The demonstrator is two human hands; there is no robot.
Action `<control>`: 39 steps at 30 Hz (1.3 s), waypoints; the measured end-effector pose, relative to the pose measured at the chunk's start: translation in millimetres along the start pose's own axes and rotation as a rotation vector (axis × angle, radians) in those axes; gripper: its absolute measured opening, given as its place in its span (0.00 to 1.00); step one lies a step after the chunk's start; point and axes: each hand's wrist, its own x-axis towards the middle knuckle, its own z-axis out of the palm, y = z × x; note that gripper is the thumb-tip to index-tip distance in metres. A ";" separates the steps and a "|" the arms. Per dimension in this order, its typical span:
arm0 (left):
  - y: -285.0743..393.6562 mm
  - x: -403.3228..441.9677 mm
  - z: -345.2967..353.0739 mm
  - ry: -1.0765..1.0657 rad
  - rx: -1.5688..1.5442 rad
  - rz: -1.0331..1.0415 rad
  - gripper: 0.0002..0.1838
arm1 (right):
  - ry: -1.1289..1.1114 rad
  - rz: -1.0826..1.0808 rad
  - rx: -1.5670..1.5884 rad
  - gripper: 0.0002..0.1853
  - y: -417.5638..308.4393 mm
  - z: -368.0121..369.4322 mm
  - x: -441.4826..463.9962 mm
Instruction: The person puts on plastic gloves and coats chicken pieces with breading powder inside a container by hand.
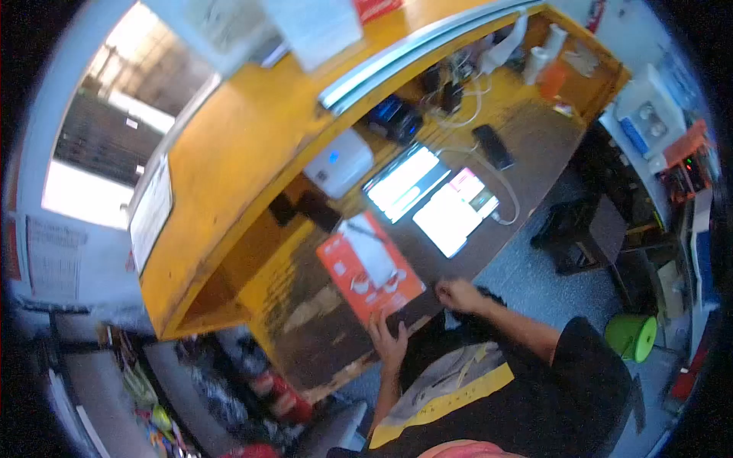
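My left hand rests at the near edge of the desk, its fingers apart on the lower corner of a red-orange book or notebook. A white sheet lies over part of that cover, with a thin dark stick, perhaps a pen, across its upper end. My right hand is curled closed by the desk edge, right of the book; whatever its fingers may hold is hidden. Beyond it lie a lit tablet with a white screen and another bright screen.
A black phone and a white cable lie on the brown desk. Behind the screens stand a white box-like device and a dark device. A raised yellow ledge curves around. At right are a dark stool and green bucket.
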 end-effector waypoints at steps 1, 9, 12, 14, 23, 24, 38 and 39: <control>4.1 12.7 4.3 -0.011 0.031 0.030 0.35 | -0.043 0.036 -0.003 0.12 3.2 7.0 -20.3; 85.3 79.8 32.5 -0.293 0.269 0.332 0.35 | 0.451 0.473 0.302 0.16 163.7 42.7 -204.2; 115.3 78.3 98.9 -0.472 0.392 0.561 0.34 | 0.771 0.866 0.465 0.19 208.8 53.6 -310.3; 144.0 65.7 164.5 -0.680 0.371 0.640 0.34 | 0.959 0.955 0.439 0.19 231.0 102.0 -387.2; 367.7 -135.5 397.4 -0.956 0.653 0.822 0.31 | 1.595 1.542 0.823 0.19 244.7 203.5 -612.7; 377.5 -152.5 430.9 -1.045 0.606 0.917 0.29 | 1.624 1.470 0.939 0.19 253.4 202.7 -628.2; 525.0 -467.9 796.0 -1.904 0.992 1.322 0.27 | 2.042 1.715 1.235 0.13 400.2 278.8 -1019.6; 538.1 -490.8 819.6 -1.981 0.947 1.513 0.27 | 2.109 1.719 1.340 0.11 398.5 299.4 -1034.0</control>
